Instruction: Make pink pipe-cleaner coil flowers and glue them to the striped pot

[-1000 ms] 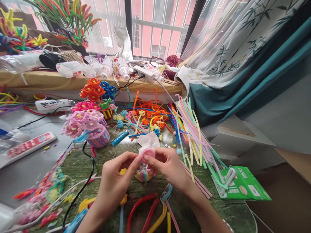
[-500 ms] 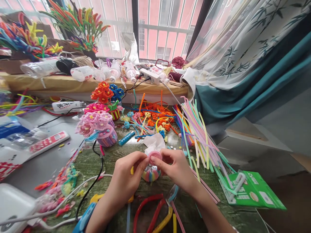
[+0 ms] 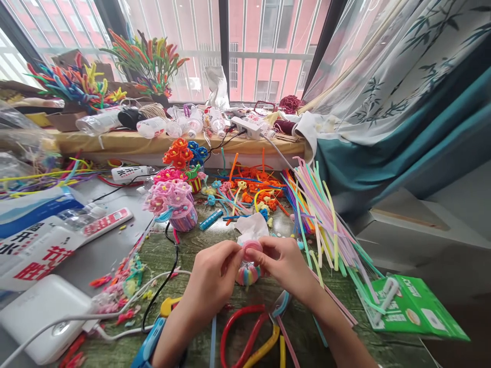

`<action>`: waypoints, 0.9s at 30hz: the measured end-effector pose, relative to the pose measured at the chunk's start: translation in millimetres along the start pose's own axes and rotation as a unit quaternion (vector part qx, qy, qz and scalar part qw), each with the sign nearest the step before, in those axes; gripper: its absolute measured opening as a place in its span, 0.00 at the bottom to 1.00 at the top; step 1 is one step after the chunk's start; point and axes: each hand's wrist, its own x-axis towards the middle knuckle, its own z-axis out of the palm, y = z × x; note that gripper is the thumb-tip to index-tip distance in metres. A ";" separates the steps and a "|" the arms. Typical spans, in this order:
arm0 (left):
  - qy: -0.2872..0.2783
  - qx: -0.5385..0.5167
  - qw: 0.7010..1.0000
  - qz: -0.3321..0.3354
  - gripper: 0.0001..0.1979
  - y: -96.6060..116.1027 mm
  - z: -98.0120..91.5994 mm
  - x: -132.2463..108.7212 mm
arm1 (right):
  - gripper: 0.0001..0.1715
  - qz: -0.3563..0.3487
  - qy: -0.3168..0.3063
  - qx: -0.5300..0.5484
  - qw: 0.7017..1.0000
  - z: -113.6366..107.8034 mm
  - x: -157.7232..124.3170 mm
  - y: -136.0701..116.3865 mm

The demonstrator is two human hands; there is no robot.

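Note:
Between the fingertips of both my hands is a small pink coil [image 3: 253,248], which looks like a pipe cleaner wound into a round. My left hand [image 3: 215,271] pinches it from the left. From the right, my right hand [image 3: 284,263] grips it with thumb and fingers. Just below the coil stands a small round pot [image 3: 247,276] striped in pastel yellow, blue and pink, its top partly hidden by the coil and fingers. A crumpled white tissue [image 3: 252,227] lies behind it. Nearer me are scissors with red and yellow handles [image 3: 245,337].
Left of my hands stands a pot of pink pipe-cleaner flowers [image 3: 171,202]. Loose pastel pipe cleaners [image 3: 322,220] spread at the right, beside a green packet [image 3: 416,304]. A white power bank [image 3: 46,319] with a cable lies at the left. Orange pieces [image 3: 261,179] lie behind.
My view has turned slightly left, so the scene sits further right and a little lower. Both hands keep hold of the pink coil above the pot, with little change in the fingers.

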 end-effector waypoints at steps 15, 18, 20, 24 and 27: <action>-0.026 -0.158 0.986 -0.041 0.12 14.1 -8.1 -6.1 | 0.24 -0.004 -0.081 0.171 0.982 -12.9 -10.0 -11.7; -0.005 -0.150 0.987 -0.049 0.11 19.2 -5.5 -11.7 | 0.24 -0.017 -0.089 0.185 0.979 -15.3 -11.4 -11.2; 0.017 -0.161 0.985 -0.058 0.10 20.4 -2.4 -15.7 | 0.24 -0.017 -0.098 0.190 0.977 -16.0 -11.8 -9.5; 0.037 -0.179 0.980 -0.078 0.09 22.0 1.2 -21.7 | 0.24 -0.001 -0.128 0.222 0.967 -14.5 -11.9 -7.0; 0.062 -0.178 0.978 -0.091 0.08 26.1 0.9 -23.4 | 0.23 0.006 -0.127 0.234 0.964 -12.0 -11.5 -8.8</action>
